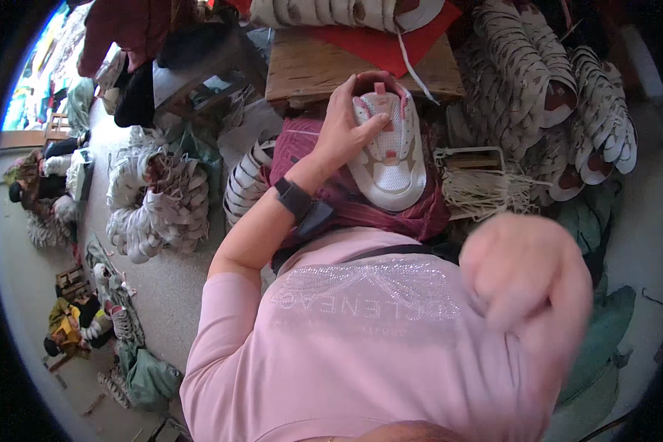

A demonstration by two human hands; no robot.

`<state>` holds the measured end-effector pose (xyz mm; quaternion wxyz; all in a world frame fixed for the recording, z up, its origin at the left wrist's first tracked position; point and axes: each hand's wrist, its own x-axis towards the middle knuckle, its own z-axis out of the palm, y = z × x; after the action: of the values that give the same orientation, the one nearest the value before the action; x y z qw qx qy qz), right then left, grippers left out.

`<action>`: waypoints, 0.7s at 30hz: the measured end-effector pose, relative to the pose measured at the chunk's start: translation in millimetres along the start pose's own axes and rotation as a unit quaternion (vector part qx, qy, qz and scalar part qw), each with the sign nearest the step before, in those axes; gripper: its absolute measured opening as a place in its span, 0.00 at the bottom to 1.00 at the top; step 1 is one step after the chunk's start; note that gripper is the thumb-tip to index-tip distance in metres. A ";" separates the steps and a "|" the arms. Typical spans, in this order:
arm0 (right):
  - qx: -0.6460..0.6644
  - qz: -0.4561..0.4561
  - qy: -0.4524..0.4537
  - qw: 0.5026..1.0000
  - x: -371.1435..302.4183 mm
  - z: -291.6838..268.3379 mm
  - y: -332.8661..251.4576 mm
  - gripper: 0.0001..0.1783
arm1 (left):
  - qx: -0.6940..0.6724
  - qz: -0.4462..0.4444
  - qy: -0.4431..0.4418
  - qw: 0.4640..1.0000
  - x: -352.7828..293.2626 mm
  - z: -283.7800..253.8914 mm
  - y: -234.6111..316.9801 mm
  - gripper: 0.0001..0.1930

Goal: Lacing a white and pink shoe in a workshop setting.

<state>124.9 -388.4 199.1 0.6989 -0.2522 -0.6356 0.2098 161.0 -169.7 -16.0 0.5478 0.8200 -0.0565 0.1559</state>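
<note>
My left hand [350,121] is closed around the heel end of a white sneaker [395,173] with pink and beige trim. Its thumb lies on the tongue, while the fingers wrap the collar side. The toe points toward me, and the shoe rests over a maroon cloth [302,140] across my lap. My right hand [519,258] is raised in front of the right side of my chest, away from the shoe. Motion smears its fingers, so I cannot make out whether it holds anything.
Ahead stands a wooden bench [302,70] with a red sheet [376,40] on it. A bundle of pale strands [486,190] hangs right of the shoe. Stacked white shoe pieces [519,74] fill the far right; a coiled white pile [155,195] sits on the left floor [162,302].
</note>
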 end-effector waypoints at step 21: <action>0.136 0.015 0.011 0.990 49.9 11.6 -12.2 0.12 | 0.040 -0.073 0.017 0.996 -7.0 6.8 4.5 0.43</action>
<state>118.2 -366.3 246.4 0.7307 -0.1663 -0.5893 0.3019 154.6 -178.3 -16.6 0.5253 0.8405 0.0190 0.1315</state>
